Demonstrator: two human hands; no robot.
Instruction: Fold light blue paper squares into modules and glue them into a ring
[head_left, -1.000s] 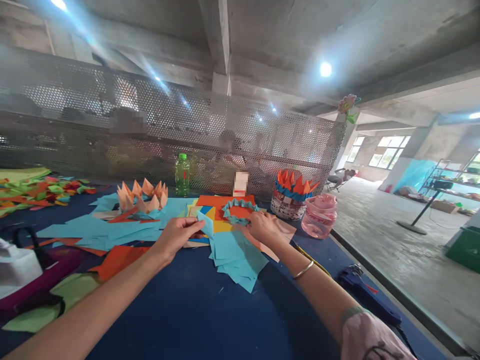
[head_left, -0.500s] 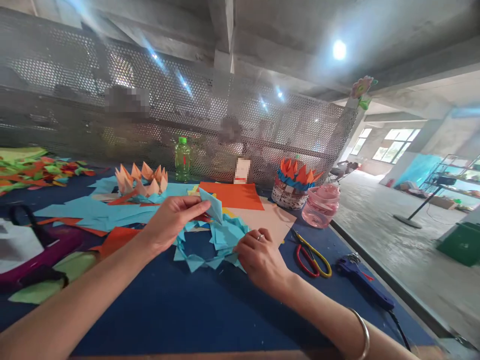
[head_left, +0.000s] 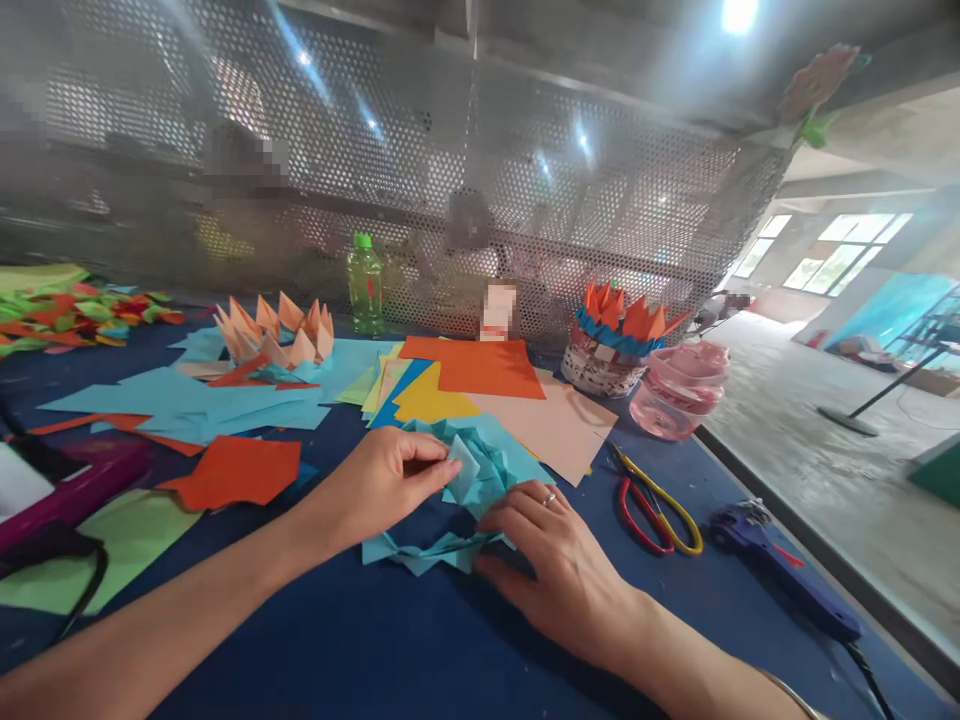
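My left hand (head_left: 384, 486) pinches a small folded light-blue paper piece (head_left: 463, 478) between thumb and fingers, just above the blue table (head_left: 315, 630). My right hand (head_left: 555, 560) rests on a ring of folded light-blue paper units (head_left: 420, 548), its fingers curled and pressing the ring's right side down. A loose heap of light-blue paper squares (head_left: 487, 448) lies right behind both hands.
Orange, yellow and peach sheets (head_left: 480, 370) lie beyond the heap. Red-and-yellow scissors (head_left: 654, 495) and a blue glue gun (head_left: 780, 570) lie to the right. Farther back stand a pink jar (head_left: 679, 390), a basket with a paper crown (head_left: 611, 345), a green bottle (head_left: 364, 285) and a peach paper flower (head_left: 274, 335).
The view has tilted down. My left hand lowered the folded blue piece toward the ring. My right hand slid the ring nearer and now presses on it.
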